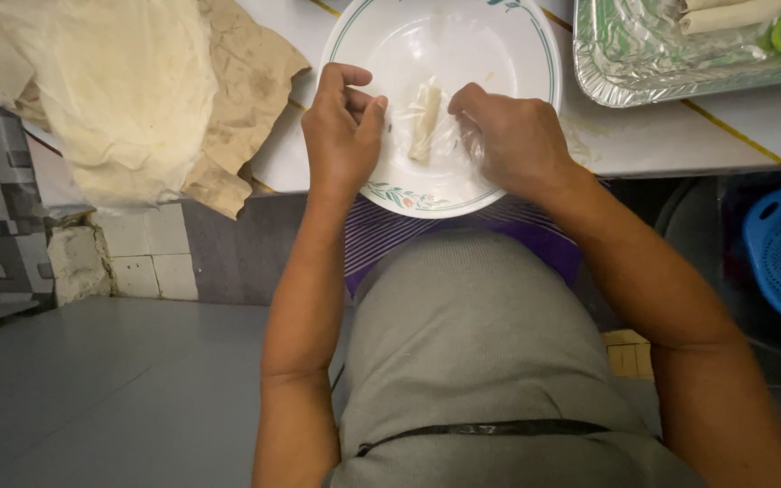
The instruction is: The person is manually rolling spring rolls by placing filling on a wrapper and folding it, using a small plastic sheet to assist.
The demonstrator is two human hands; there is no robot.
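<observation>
**Thin wrapper half rolled on the plate**

Translucent wrapper point(440, 136) lies on the white plate point(499, 54), a pale roll point(425, 122) already formed in it — by the look of it, the loose sheet is yet to be wound. Your left hand point(341, 136) pinches one edge with bent fingers; your right hand point(508, 140) curls over the other. The roll's long axis runs toward and away from you, tipped slightly right. Finished rolls point(729, 14) sit in the foil tray point(625, 63).
</observation>
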